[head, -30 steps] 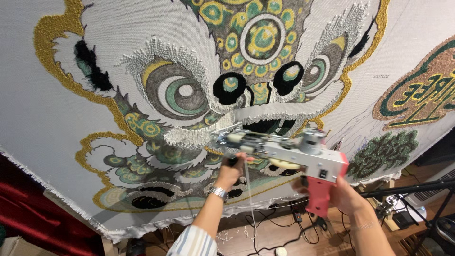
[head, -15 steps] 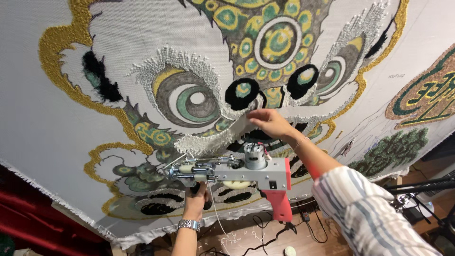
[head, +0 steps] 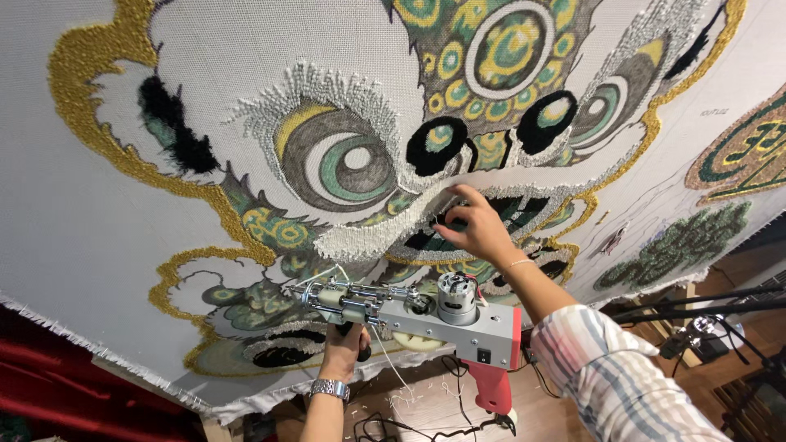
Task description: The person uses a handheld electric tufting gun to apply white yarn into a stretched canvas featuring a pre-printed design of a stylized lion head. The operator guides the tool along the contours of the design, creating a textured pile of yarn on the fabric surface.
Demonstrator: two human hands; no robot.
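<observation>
A large grey tufting cloth (head: 74, 245) stretched on a frame fills the view, bearing a lion-like face in gold, green, black and white yarn. My left hand (head: 342, 348), with a metal watch on the wrist, grips the front handle of a grey tufting gun (head: 458, 323) with a red pistol grip, held just off the cloth's lower part. My right hand (head: 475, 229), in a striped sleeve, is raised above the gun. Its fingertips touch the white tufted band beside the black mouth area.
A black stand with a clamp (head: 696, 303) reaches in from the right. Cables and yarn scraps (head: 393, 421) lie on the wooden floor below the cloth's fringe. Red fabric (head: 49, 401) hangs at the bottom left.
My right hand let go of the gun's red grip and rose to the cloth. The gun, now held by the left hand alone, shifted left and lower.
</observation>
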